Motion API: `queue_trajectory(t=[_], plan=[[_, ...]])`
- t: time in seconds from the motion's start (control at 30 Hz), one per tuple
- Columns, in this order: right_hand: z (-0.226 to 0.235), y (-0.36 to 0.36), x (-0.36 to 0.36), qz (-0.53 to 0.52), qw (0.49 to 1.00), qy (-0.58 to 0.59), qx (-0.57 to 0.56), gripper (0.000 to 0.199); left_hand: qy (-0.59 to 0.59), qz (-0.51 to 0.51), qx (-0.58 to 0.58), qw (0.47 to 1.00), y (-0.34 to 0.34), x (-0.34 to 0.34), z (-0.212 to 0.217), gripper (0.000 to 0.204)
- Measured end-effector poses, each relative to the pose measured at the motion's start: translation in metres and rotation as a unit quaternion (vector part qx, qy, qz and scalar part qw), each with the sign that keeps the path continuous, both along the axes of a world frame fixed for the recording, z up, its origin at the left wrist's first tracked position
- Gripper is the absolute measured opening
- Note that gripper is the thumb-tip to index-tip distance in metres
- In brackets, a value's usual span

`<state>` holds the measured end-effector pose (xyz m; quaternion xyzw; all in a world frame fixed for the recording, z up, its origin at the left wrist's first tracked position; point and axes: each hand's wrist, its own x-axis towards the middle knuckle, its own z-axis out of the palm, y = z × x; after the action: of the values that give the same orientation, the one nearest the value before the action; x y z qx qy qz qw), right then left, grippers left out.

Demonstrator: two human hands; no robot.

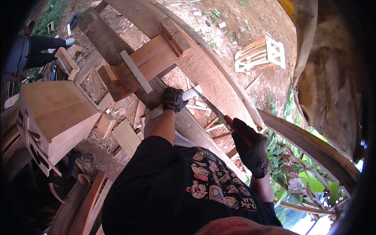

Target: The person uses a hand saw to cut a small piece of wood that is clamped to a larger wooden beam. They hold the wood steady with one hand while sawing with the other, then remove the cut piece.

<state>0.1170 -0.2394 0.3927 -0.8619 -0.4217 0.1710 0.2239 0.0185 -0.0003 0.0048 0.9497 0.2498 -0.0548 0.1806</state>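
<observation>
Gloves in black cover both hands in my head view. Just toward 11 o'clock from the centre, the left hand [174,100] lies knuckles up over a pale wood strip [192,93], its fingers curled down and gripping it; I cannot see their tips. The strip sticks out past the glove toward 2 o'clock, above a dark plank worktop [190,124].

Near 4 o'clock, I see the right hand [249,148] with its fingers closed around the reddish handle of a saw [213,106], most of that handle hidden by the glove. The narrow blade points between 10 and 11 o'clock, and its far end overlaps the strip's outer end; I cannot tell whether it cuts into the wood.

At 11 o'clock from the left hand, a brown timber assembly [158,56] rests with a pale batten [135,71] lying across it. A large wooden box [58,107] stands at 9 o'clock, and a co-worker's legs [41,46] show at 10. I make out a slatted crate [256,55] on the ground at 2 o'clock and green leaves [275,152] at 4.
</observation>
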Motion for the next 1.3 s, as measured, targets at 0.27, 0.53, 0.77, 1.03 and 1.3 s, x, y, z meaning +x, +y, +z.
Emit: queue_trajectory(t=[0.27,0.53,0.77,1.03,1.3], plan=[[-0.063,-0.100,-0.047,-0.114,0.992,-0.034,-0.048,0.034,-0.053,-0.002,0.048,0.997,-0.003,0.000,0.000,0.038],[-0.134,-0.073,-0.076,-0.157,0.983,0.096,-0.020,0.040,-0.021,-0.011,0.066,0.998,-0.001,-0.003,0.005,0.040],[-0.202,0.005,-0.030,-0.081,0.994,0.007,0.070,0.051,-0.011,-0.005,0.031,0.999,0.000,0.006,0.016,0.040],[-0.180,0.024,-0.006,-0.129,0.987,0.044,0.091,0.030,-0.038,-0.002,0.024,0.999,-0.002,0.002,0.001,0.039],[-0.061,-0.049,-0.035,-0.059,0.997,0.042,0.005,0.036,-0.021,0.005,0.055,0.998,-0.001,-0.005,0.006,0.040]])
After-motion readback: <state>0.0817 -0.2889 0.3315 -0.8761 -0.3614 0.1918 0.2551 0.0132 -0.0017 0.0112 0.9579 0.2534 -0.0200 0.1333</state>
